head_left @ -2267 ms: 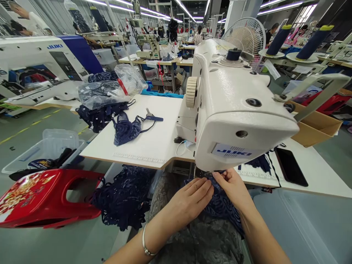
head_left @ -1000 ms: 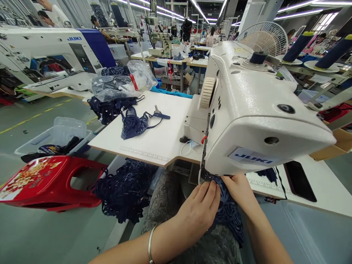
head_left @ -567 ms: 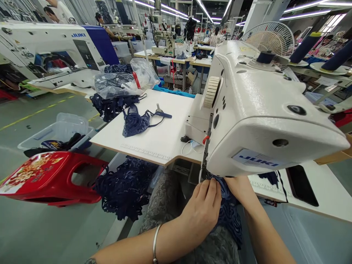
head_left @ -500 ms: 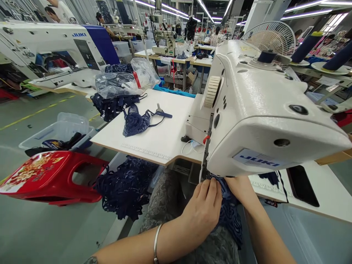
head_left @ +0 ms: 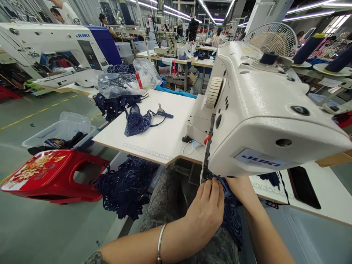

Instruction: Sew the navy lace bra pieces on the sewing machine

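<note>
A white sewing machine (head_left: 264,110) marked JUKI stands in front of me. Below its needle area, my left hand (head_left: 206,211) pinches the upper edge of a navy lace garment (head_left: 233,222), fingers pressed together. The rest of the lace hangs down over my lap. On the other side of the cloth is my right hand (head_left: 239,186), its fingers hidden by the machine head and the fabric. A navy lace bra (head_left: 137,123) lies on the white table (head_left: 167,137) to the left, one strap stretched toward a small dark-blue tab.
Navy straps (head_left: 126,187) are heaped below the table beside a red plastic stool (head_left: 52,176). Plastic bags (head_left: 121,82) and dark straps cover the far left corner. A black phone (head_left: 304,187) lies at right, above a translucent bin (head_left: 310,234). Another sewing machine (head_left: 60,47) stands behind left.
The whole view has shifted slightly to the right. My left hand stays at the lace by the needle area, with hardly any visible movement; the right arm keeps its place.
</note>
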Motion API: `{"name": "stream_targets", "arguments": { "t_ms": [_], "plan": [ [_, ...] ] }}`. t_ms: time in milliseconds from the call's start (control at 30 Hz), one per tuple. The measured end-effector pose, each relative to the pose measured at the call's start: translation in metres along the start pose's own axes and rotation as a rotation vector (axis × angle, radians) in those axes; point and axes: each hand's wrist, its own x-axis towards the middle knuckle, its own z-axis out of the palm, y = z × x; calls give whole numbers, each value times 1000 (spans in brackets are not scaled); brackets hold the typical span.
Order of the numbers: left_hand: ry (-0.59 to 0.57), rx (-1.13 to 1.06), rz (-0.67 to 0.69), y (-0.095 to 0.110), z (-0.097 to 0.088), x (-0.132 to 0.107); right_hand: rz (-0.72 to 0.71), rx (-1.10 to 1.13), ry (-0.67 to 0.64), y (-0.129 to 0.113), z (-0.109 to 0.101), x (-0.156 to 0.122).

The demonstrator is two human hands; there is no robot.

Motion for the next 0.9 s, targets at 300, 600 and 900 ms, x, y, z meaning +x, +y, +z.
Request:
{"name": "stream_targets", "arguments": {
  "t_ms": [300, 600, 900],
  "plan": [
    [-89, -10, 11, -2, -4, -1, -75, -81, -12, 19, 1, -1],
    [37, 16, -88, 0, 3, -1, -134, -95, -21, 19, 5, -1],
    [68, -3, -81, -5, 4, -1, -253, -168, -96, 30, 11, -4]
  ]
}}
